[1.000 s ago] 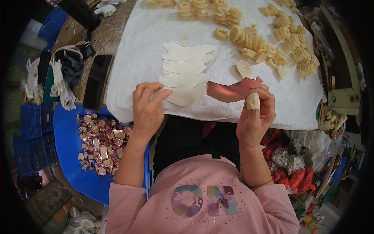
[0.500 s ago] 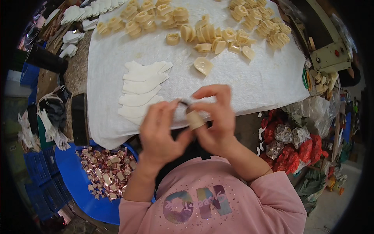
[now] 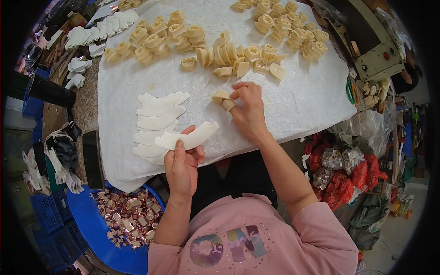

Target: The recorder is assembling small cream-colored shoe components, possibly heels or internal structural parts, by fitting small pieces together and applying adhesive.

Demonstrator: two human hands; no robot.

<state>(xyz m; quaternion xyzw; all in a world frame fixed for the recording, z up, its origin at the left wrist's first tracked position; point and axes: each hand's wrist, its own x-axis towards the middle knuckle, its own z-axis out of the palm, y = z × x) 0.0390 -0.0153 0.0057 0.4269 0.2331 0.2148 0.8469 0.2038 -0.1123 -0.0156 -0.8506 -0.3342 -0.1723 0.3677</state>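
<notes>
My left hand (image 3: pixel 181 170) is closed on a curved white strip (image 3: pixel 195 137) with notched ends, pinched between thumb and fingers above the table's near edge. Farther right, my right hand (image 3: pixel 250 110) has its fingers closed at the edge of a cream moulded piece (image 3: pixel 221 96) on the cloth. A beige finger cot (image 3: pixel 228 105) covers a fingertip of that hand. Beside my left hand lies an overlapping row of similar white strips (image 3: pixel 158 120). Beyond my right hand stand stacks of hollow cream pieces (image 3: pixel 223 52).
A white cloth (image 3: pixel 293 103) covers the table. Down at the left is a blue tub (image 3: pixel 87 220) of shiny pinkish pieces (image 3: pixel 130 215). A black block (image 3: pixel 93 158) stands by the table's left edge. Red and clear plastic bags (image 3: pixel 341 183) fill the right side, below a greenish machine (image 3: pixel 380 59).
My hands were together over the table's near edge, blurred around a small item. Now they are apart: the left holds a white strip, and the right has reached forward to a cream piece.
</notes>
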